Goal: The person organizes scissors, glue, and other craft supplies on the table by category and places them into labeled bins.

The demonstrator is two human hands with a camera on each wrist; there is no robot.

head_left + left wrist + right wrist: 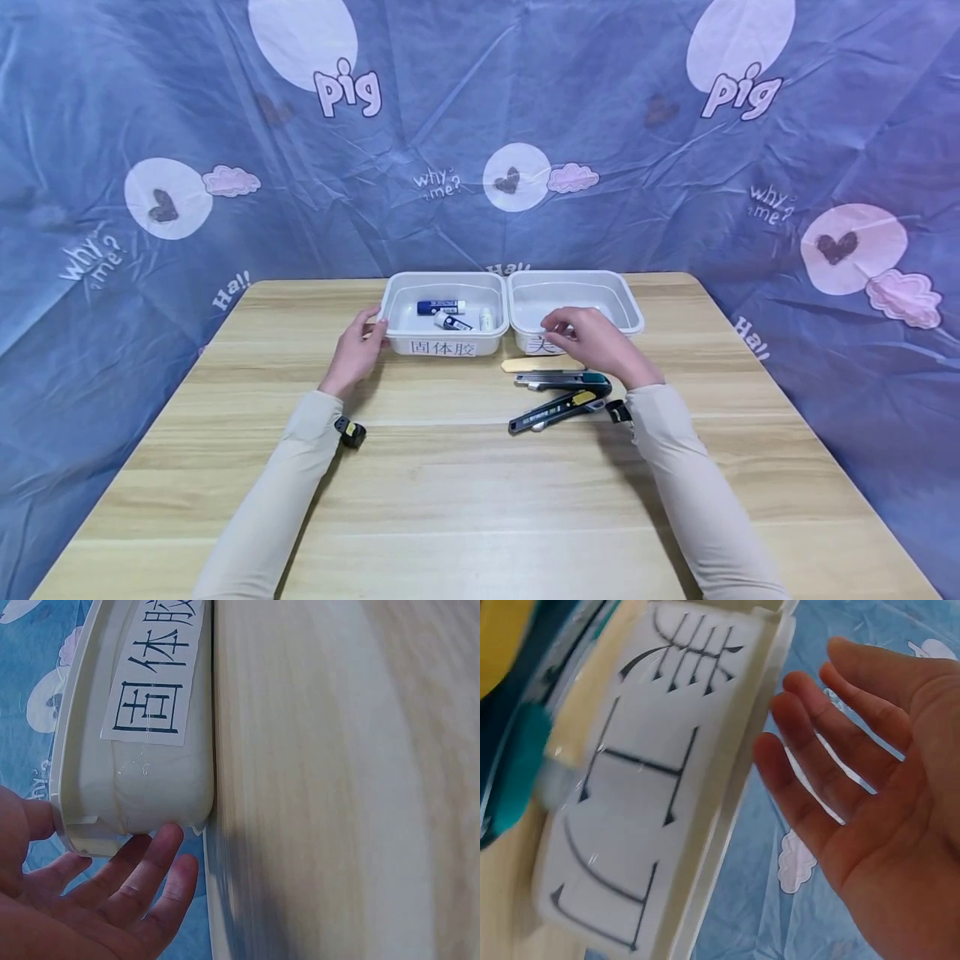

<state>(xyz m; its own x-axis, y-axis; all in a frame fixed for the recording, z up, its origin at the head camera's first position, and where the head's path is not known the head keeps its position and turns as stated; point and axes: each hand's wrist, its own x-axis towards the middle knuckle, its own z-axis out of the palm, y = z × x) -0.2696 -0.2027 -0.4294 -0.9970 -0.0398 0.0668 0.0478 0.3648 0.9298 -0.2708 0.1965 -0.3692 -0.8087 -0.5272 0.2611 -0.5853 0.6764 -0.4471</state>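
Two white bins stand side by side at the far middle of the wooden table. The left bin [392,327] [161,799] has a paper label and holds three glue sticks [441,307]. My left hand [358,348] [112,892] rests at its front left corner, fingers straight and thumb against the rim. The right bin [632,305] [727,787], also labelled, looks empty. Over its front edge hovers my right hand [592,337] [862,772], fingers spread and holding nothing. Just below that hand lie three utility knives: a cream one [536,364], a grey and teal one [562,382], and a black and yellow one [555,410].
The table [465,500] stretches bare toward me in front of the knives. A wrinkled blue printed cloth [480,167] hangs behind and around the table. Both forearms wear pale sleeves with a small black device at each wrist.
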